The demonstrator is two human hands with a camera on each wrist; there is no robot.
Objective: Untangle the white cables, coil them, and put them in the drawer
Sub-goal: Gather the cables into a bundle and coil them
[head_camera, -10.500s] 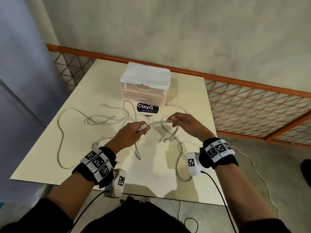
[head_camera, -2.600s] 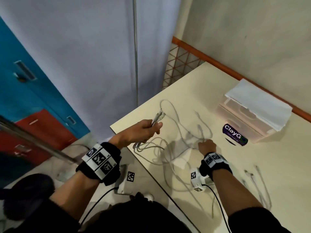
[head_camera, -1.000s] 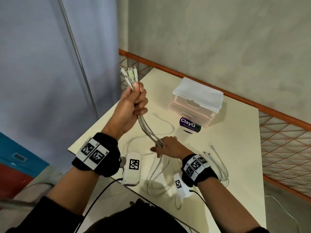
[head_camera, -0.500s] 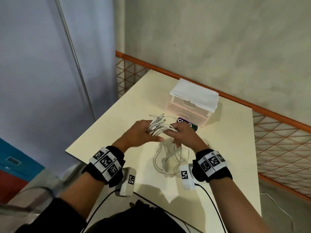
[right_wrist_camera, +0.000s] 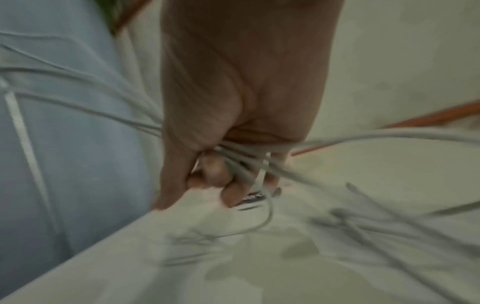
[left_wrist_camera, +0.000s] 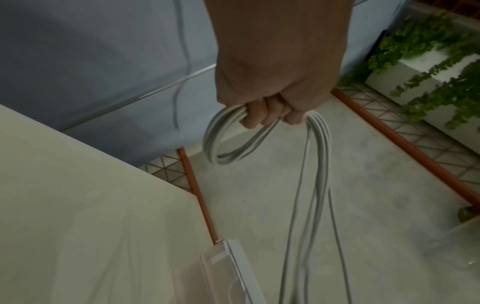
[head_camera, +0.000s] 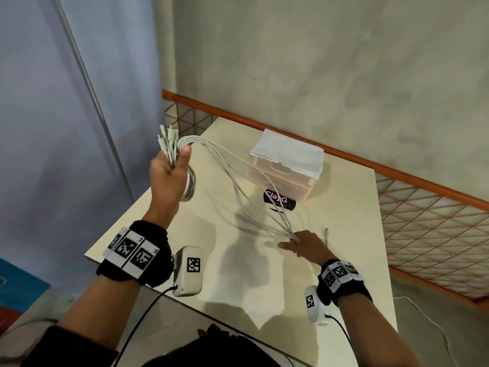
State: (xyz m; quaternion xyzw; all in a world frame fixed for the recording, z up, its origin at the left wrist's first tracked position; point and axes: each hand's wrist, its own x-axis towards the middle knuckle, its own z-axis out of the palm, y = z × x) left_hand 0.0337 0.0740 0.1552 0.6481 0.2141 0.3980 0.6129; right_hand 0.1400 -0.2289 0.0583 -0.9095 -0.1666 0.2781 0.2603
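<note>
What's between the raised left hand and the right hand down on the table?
In the head view, only the white cables span from the left hand to the right hand; bare table lies below.

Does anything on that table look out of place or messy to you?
Nothing looks damaged or spilled. One stray cable end lies on the table beside the right hand, apart from the cables stretched between both hands. The drawer box sits skewed to the table's edges, with a cloth draped on top.
</note>
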